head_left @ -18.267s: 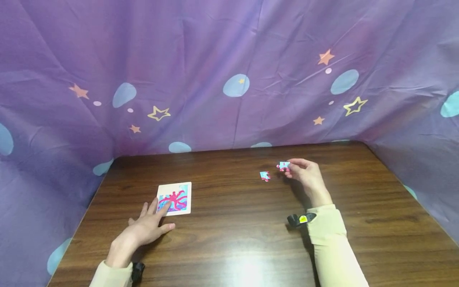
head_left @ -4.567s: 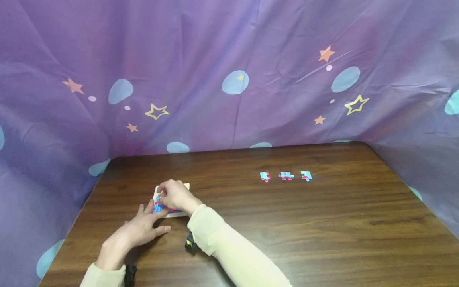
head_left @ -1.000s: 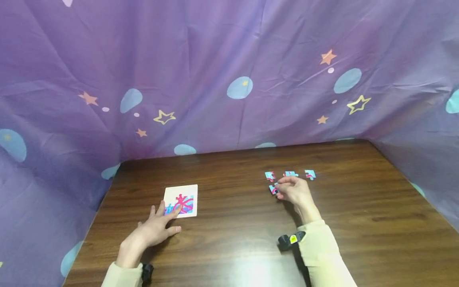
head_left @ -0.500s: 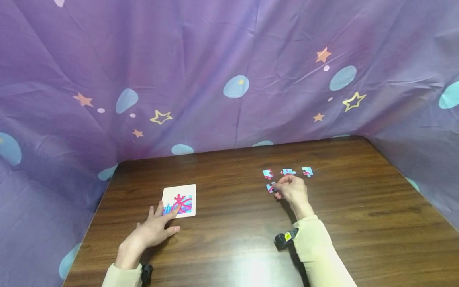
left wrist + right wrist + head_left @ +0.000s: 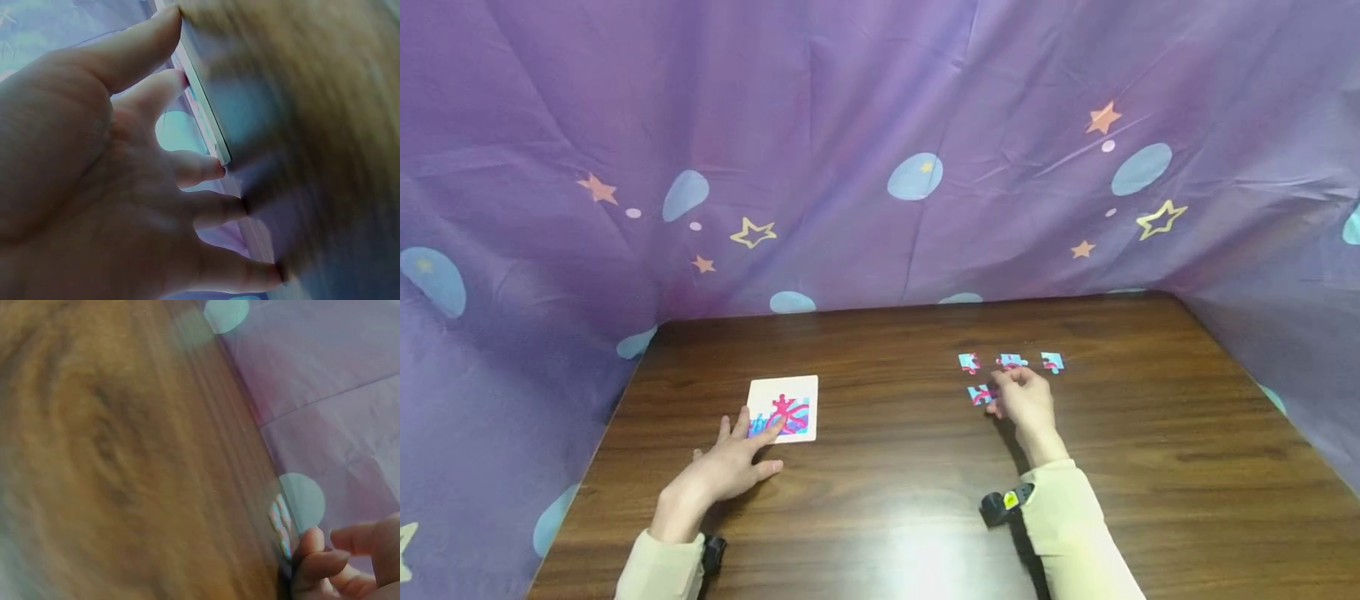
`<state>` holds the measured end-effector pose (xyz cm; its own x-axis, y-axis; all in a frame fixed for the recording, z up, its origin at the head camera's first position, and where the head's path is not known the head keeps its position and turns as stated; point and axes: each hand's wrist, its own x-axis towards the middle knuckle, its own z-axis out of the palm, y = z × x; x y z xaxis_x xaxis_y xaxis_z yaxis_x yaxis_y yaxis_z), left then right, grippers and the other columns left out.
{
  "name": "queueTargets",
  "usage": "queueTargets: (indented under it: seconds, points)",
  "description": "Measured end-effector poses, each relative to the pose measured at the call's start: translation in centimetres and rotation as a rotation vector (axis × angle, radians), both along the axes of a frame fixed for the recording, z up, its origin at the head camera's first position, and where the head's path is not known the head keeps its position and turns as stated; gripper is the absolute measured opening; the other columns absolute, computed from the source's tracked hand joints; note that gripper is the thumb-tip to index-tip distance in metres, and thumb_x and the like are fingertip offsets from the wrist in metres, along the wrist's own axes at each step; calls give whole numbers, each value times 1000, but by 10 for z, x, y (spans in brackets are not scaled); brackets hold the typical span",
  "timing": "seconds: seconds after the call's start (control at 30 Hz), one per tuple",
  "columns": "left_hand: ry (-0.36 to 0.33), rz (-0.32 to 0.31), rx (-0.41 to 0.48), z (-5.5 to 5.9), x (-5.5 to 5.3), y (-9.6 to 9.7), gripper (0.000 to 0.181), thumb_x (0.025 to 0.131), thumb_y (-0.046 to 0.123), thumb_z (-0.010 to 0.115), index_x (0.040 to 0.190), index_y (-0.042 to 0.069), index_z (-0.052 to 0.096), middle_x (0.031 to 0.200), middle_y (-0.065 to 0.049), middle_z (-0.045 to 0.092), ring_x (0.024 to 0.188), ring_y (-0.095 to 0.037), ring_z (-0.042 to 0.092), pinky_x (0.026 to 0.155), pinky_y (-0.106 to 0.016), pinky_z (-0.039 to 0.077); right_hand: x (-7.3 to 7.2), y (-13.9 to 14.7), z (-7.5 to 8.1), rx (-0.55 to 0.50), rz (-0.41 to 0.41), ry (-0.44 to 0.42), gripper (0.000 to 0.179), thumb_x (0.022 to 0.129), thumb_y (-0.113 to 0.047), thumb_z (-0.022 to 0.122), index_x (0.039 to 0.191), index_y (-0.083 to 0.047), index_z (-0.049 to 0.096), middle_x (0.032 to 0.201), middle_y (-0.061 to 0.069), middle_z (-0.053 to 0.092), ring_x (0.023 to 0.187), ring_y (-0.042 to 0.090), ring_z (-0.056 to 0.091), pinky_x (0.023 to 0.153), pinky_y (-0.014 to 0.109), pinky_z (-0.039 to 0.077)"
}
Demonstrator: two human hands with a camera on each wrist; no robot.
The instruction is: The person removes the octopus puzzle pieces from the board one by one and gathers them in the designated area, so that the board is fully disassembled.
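Observation:
My left hand (image 5: 722, 471) lies spread at the near left corner of a square white puzzle board (image 5: 775, 388), fingertips on its edge and the index finger over the picture. Inside the board, the near part shows a pink octopus picture (image 5: 793, 419); the far part is bare white. The left wrist view shows the spread fingers along the board's edge. My right hand (image 5: 1028, 408), fingers curled, pinches the right edge of a blue and pink puzzle piece (image 5: 979, 395) low at the tabletop. In the right wrist view the held piece is mostly hidden.
Beyond the right hand, three puzzle pieces lie in a row: a left one (image 5: 969, 363), a middle one (image 5: 1012, 360) partly behind the fingers, and a right one (image 5: 1052, 362). The brown wooden table (image 5: 880, 467) ends at a purple patterned cloth (image 5: 850, 100).
Earlier, more picture filled the board; a piece from it is now at my right hand, by the row. Over the last second my right fingers shifted slightly right, uncovering more of that piece.

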<state>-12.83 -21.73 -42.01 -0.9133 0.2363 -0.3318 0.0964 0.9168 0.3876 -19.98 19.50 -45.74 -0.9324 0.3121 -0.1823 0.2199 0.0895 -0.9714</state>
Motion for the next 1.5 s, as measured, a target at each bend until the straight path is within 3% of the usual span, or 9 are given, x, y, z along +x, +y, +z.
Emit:
queueTargets:
  seconds: [0.17,0.3,0.37,0.57,0.8,0.97,1.1,1.3,1.5]
  points:
    - [1,-7,-16,-3,-3,2,60,97,41,58,150,19,41,154,-36,3,138,-59,3,89,-87,11,3,9,-1,-69,106,11,20,98,-12,55,108,6,52,73,4,56,51,8,56,50,21,51]
    - [-10,-6,-21,-4,-1,3,61,97,41,58,151,20,40,154,-36,3,138,-59,3,90,-86,11,6,5,9,-92,163,76,20,97,-9,57,108,6,53,73,4,56,51,10,55,48,20,47]
    - [-5,-7,-18,-3,0,2,61,97,42,58,151,19,40,154,-37,3,138,-59,4,90,-86,12,6,-2,19,-88,192,125,19,96,-8,59,107,7,54,71,3,54,51,11,52,46,20,44]
    - [12,-11,-13,-2,-1,4,61,97,42,58,150,20,41,154,-36,3,138,-59,4,90,-86,10,3,-29,50,-14,266,239,25,94,-8,63,112,7,56,81,6,59,61,12,57,54,26,50]
    - [17,-23,-14,-2,-1,10,61,97,41,58,151,20,39,154,-37,5,138,-59,5,90,-86,12,1,-66,62,-32,339,301,25,92,-1,63,115,6,57,91,10,63,72,12,62,60,28,53]
    - [14,-25,-3,-1,0,11,61,97,42,58,151,20,40,154,-38,5,137,-60,5,89,-87,12,-3,-100,61,1,451,321,27,89,4,62,116,4,58,96,17,66,83,23,66,71,44,57]
    - [-1,-18,-6,0,3,7,62,97,43,57,152,20,38,154,-37,3,137,-60,3,89,-87,11,-9,-133,55,8,545,315,28,87,2,66,114,1,60,98,14,65,89,33,66,74,51,56]
    - [15,-33,-6,2,-1,3,63,97,42,58,152,19,38,153,-39,5,136,-62,5,87,-88,13,-14,-175,40,11,634,278,31,86,1,69,116,2,60,104,18,63,77,19,64,71,50,56]
    - [3,-14,7,0,0,2,62,97,41,57,151,19,38,153,-40,3,136,-62,3,87,-88,12,-16,-203,26,3,636,247,35,85,3,67,119,7,58,96,14,65,79,39,64,63,47,56]
